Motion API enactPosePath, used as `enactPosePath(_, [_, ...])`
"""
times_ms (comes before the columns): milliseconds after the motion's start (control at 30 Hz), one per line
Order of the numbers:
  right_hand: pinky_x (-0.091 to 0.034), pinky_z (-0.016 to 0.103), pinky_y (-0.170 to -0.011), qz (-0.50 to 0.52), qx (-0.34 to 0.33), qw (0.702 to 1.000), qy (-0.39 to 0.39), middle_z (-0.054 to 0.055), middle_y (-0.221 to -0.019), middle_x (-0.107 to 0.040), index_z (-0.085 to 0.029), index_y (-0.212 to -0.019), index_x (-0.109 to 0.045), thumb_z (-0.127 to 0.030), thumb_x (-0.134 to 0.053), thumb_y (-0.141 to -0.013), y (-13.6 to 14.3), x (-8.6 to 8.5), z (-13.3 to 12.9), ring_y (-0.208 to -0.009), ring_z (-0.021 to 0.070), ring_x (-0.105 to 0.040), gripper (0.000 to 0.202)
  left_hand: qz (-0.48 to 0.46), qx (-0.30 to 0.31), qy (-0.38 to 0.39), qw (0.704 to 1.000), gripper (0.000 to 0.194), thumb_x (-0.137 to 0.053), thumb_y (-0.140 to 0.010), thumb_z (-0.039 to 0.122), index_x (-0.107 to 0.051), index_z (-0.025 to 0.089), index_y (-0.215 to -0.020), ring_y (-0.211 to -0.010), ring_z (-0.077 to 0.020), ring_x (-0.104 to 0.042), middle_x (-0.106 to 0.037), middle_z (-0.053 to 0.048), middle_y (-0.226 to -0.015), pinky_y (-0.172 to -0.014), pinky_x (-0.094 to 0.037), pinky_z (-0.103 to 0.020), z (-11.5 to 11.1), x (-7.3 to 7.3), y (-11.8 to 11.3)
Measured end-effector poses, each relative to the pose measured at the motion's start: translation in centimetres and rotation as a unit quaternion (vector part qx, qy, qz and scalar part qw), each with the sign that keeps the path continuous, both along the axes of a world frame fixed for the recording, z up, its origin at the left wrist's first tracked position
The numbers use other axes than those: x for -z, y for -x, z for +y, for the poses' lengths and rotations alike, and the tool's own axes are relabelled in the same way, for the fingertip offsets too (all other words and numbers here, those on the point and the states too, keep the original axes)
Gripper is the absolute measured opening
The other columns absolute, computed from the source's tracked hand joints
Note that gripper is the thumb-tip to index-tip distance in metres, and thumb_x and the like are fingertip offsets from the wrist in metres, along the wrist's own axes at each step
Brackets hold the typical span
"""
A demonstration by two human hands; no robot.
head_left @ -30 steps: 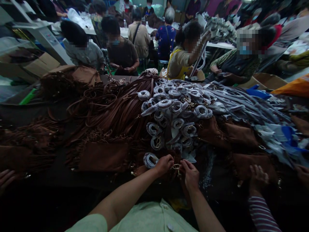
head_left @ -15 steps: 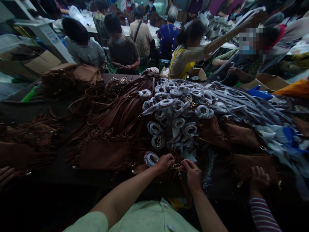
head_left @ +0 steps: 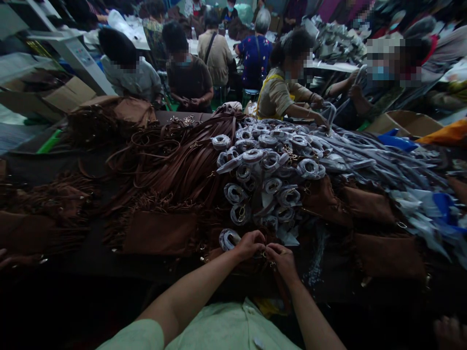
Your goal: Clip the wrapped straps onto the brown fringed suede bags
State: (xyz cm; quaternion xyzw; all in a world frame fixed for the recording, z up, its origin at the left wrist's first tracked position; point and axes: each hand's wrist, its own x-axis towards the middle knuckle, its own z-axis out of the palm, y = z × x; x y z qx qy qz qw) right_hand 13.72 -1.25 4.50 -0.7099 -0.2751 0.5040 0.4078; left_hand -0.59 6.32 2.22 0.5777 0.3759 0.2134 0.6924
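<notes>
My left hand point(head_left: 251, 246) is closed in a pinch at the near edge of the table. What its fingertips hold is too small and dark to make out. Against it, my right hand point(head_left: 283, 262) is closed on a gold-coloured snap hook point(head_left: 272, 265), mostly covered by the fingers. A brown strap point(head_left: 280, 287) hangs below that hand. Just left of my left hand lies a rolled strap in clear wrapping point(head_left: 228, 238). Under both hands is dark brown material, largely hidden. A brown fringed bag point(head_left: 160, 233) lies flat further left.
Wrapped strap rolls point(head_left: 272, 184) are heaped ahead, beside loose brown straps point(head_left: 182, 165). Brown bags point(head_left: 388, 255) lie to the right. Grey wrapped straps point(head_left: 379, 163) spread behind them. Co-workers sit opposite; a co-worker's blurred hand point(head_left: 450, 333) shows at lower right.
My right hand has moved left to meet my left hand, covering most of the hook. The co-worker's striped sleeve and hand have left the right bag. A person opposite has lowered a raised arm.
</notes>
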Motion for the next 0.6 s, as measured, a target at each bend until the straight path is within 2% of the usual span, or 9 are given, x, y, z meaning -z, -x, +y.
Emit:
enactPosePath(267, [-0.045, 0.024, -0.048, 0.012, -0.021, 1.000, 0.016, 0.001, -0.057, -0.062, -0.014, -0.075, -0.068, -0.047, -0.074, -0.057, -0.42, 0.99, -0.19, -0.051, 0.0141, -0.056, 0.038, -0.006, -0.006, 0.004, 1.000, 0.019, -0.061, -0.065, 0.015, -0.059, 0.014, -0.084, -0.067, -0.0091, -0.051, -0.057, 0.002, -0.075, -0.060, -0.040, -0.019, -0.01, 0.05, -0.02])
enactPosePath(600, [-0.045, 0.024, -0.046, -0.003, -0.016, 1.000, 0.016, 0.001, -0.054, -0.061, -0.013, -0.074, -0.070, -0.052, -0.075, -0.052, -0.10, 0.70, -0.33, -0.048, 0.0140, -0.055, 0.046, -0.003, 0.011, 0.010, 1.000, 0.021, -0.063, -0.063, 0.014, -0.060, 0.013, -0.084, -0.067, -0.0093, -0.051, -0.057, 0.002, -0.074, -0.059, -0.038, -0.018, 0.22, 0.48, -0.15])
